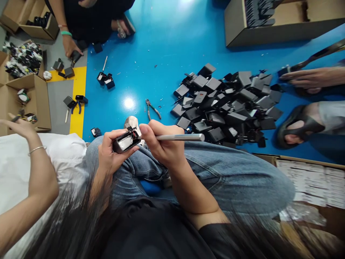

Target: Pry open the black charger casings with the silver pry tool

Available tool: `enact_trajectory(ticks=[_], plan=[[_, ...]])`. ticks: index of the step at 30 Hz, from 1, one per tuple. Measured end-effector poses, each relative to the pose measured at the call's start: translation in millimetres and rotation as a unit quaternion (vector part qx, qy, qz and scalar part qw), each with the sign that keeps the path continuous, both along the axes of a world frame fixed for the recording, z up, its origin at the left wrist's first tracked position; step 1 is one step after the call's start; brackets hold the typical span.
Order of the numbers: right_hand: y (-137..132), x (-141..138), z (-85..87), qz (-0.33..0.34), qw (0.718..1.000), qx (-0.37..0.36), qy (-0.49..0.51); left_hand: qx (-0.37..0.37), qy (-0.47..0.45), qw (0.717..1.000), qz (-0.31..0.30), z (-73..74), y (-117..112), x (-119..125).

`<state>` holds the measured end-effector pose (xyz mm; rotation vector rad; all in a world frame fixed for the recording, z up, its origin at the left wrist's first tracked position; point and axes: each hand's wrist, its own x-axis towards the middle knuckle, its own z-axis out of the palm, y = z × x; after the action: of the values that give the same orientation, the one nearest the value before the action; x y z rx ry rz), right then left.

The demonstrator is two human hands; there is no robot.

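My left hand (110,151) is closed round a small black plastic casing (116,146), held above my lap with its open side up. Inside it lie a white block (125,142) and a few thin wires. Between thumb and fingers, my right hand (167,142) grips a slim silver metal rod-like tool (185,137). Its near end sticks out to the right; the tip is at the casing's inner end, mostly hidden by my thumb. A pair of pliers (152,108) lies on the blue floor just beyond my hands.
A heap of dark casings (221,104) covers the floor at right. Cardboard boxes (29,97) with parts stand at left, another box (269,34) at upper right. Co-workers sit close by: an arm (35,158) at left, a hand (70,46) at upper left, a hand (315,79) at right.
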<state>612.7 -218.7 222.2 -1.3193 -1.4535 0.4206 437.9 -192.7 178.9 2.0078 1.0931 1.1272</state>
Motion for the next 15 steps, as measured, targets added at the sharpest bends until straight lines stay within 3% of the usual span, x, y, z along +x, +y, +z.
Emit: enact_trajectory(ticks=[15], plan=[[7.6,5.8,-9.4,0.068,0.997,-0.030,0.019,0.045,0.032,0.998,-0.003,-1.4,-0.2,-1.1]])
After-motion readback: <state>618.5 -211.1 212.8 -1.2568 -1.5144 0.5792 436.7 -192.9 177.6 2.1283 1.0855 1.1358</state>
